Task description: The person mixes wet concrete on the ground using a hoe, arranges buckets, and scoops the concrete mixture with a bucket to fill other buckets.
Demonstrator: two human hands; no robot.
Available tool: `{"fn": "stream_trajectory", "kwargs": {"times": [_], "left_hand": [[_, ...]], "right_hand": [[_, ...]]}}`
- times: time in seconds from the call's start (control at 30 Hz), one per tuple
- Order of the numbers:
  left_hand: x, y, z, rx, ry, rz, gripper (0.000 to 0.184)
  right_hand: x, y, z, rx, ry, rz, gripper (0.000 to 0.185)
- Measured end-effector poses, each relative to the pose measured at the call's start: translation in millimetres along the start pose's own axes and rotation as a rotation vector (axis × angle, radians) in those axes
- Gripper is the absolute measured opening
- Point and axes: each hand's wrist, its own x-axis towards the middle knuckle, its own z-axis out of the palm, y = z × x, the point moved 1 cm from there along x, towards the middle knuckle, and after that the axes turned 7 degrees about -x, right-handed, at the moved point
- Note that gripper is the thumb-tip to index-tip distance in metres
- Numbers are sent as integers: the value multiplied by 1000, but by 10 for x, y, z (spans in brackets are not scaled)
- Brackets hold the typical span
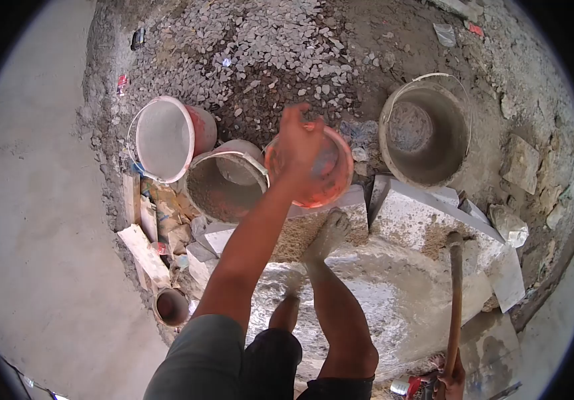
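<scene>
My left hand (298, 143), slightly blurred, reaches over an orange-red bucket (341, 160). Its fingers are apart and bent, with nothing visible between them; whether it touches the bucket's far rim I cannot tell. Left of that bucket a mortar-smeared bucket (225, 190) lies tilted, beside a bucket with a pale grey inside (163, 140). At the lower right edge my right hand (455, 380) is wrapped round the wooden handle (456, 300) of a long tool. The handle's far end rests by wet grey mortar, and no blade shows.
A large grey bucket (427, 133) with a wire handle stands at the right. Gravel (280, 50) lies beyond the buckets. Pale blocks (427, 213) edge the wet mortar (400, 287) around my bare feet. Wood scraps (143, 253) and a small pot (171, 307) are at the left.
</scene>
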Motion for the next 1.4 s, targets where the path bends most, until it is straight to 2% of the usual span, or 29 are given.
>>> {"fn": "stream_trajectory", "kwargs": {"times": [0.03, 0.07, 0.1, 0.13, 0.17, 0.23, 0.27, 0.3, 0.4, 0.53, 0.63, 0.77, 0.87, 0.97, 1.1, 1.13, 1.23, 1.33, 1.4], "left_hand": [[195, -163, -319, 153, 170, 184, 39], [324, -334, -644, 293, 204, 163, 47], [503, -607, -968, 460, 289, 258, 53], [661, -985, -1236, 650, 420, 239, 61], [752, -1228, -1459, 811, 476, 75, 72], [899, -1422, -1767, 755, 347, -415, 66], [1040, -1741, -1987, 796, 211, -449, 57], [1095, -1759, -2040, 836, 73, -480, 50], [1051, -1637, -1953, 900, 142, -181, 33], [852, -958, -1434, 632, 68, 67, 18], [801, -547, -991, 478, -93, 173, 16], [630, -106, -290, 524, -337, 385, 20], [514, -91, 216, 661, -592, 540, 27], [326, -121, 448, 725, -642, 672, 31], [81, 4, 505, 509, -800, 548, 31], [42, 48, 482, 748, -930, 490, 39], [-239, 0, 377, 731, -621, 583, 54], [-588, 198, 112, 504, -585, 497, 63], [-1005, 323, -171, 421, -497, 454, 63]], "right_hand": [[-13, -4, -24, -7, 4, 0, 97], [-39, 6, -30, -6, 5, -2, 97], [-42, 18, -32, -17, 7, 1, 97], [-38, 13, -52, -23, 7, 3, 96], [-34, 18, -60, -26, 7, 1, 96], [-41, 27, -86, -35, 6, 7, 96], [-42, 36, -91, -35, 5, 10, 96], [-50, 19, -93, -39, 2, 10, 95], [-69, 17, -128, -51, 2, 11, 95], [-111, -61, -74, -85, 11, 23, 96], [-124, -67, -89, -131, 39, 61, 97], [-184, -191, 16, -153, 41, 63, 96], [-191, -133, 2, -144, 52, 69, 97], [-196, -169, 29, -107, 13, 62, 98], [-194, -68, -57, -112, 29, 42, 96], [-181, -10, -95, -95, 23, 27, 95], [-141, 67, -134, -83, 0, -36, 93], [-247, -76, -54, -86, -12, -6, 90], [-301, -138, -66, -93, 5, -8, 89]]}}
